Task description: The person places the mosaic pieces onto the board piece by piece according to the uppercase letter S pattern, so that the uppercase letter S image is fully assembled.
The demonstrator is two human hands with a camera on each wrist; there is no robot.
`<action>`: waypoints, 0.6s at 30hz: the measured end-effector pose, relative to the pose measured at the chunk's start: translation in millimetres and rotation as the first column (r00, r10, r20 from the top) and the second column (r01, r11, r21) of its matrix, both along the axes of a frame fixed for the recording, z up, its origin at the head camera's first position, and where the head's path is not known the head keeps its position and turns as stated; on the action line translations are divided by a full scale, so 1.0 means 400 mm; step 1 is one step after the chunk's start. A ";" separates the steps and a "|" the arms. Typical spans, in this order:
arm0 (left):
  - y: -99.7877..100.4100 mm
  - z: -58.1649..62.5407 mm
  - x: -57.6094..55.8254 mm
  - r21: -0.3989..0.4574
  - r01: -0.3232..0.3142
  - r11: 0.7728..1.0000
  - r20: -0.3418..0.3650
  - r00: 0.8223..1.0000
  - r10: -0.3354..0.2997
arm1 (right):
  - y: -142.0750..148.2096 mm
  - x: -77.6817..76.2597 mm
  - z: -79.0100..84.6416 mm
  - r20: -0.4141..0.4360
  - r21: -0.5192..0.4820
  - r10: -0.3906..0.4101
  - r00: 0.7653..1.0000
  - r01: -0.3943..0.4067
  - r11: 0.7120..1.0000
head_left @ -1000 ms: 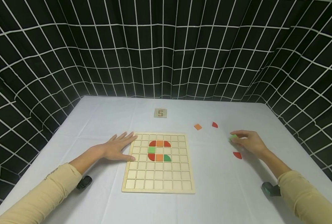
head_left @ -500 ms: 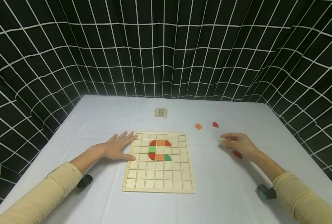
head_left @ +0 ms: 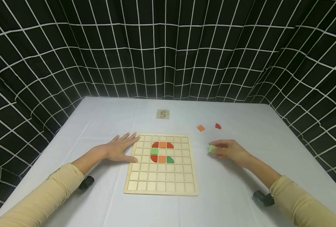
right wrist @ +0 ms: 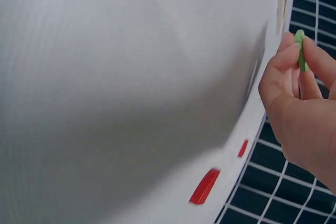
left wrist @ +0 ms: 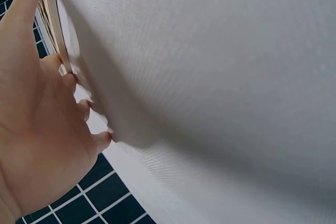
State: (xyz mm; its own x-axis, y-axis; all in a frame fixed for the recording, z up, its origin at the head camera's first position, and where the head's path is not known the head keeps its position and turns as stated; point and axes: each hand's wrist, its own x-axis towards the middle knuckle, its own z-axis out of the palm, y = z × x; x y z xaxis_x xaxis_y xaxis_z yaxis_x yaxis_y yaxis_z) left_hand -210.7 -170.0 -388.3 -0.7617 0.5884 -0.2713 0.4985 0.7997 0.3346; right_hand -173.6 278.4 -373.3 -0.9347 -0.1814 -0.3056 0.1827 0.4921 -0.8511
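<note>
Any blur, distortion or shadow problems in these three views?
Head view: sharp and evenly lit, but the backdrop grid bows from wide-angle distortion. Left wrist view: soft tablecloth, shadow beside the left hand. Right wrist view: blurred cloth; the green piece in the right hand is fairly clear.

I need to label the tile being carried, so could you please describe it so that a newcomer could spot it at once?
Start at the wooden grid board in the middle of the white table. Just off the board's right edge, the right hand pinches a small light-green tile by its fingertips. It is the only loose green piece; the loose orange tile and red tile lie farther back, untouched.
</note>
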 end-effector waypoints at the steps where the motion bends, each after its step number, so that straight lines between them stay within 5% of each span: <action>1: 0.001 -0.001 -0.001 -0.002 0.001 1.000 -0.002 1.000 -0.001 | -0.007 0.002 0.001 0.004 0.005 0.002 1.000 -0.002 1.000; 18: -0.011 -0.036 -0.020 0.020 -0.007 1.000 -0.013 1.000 0.007 | -0.095 0.030 0.005 0.055 -0.032 0.011 0.998 -0.009 0.999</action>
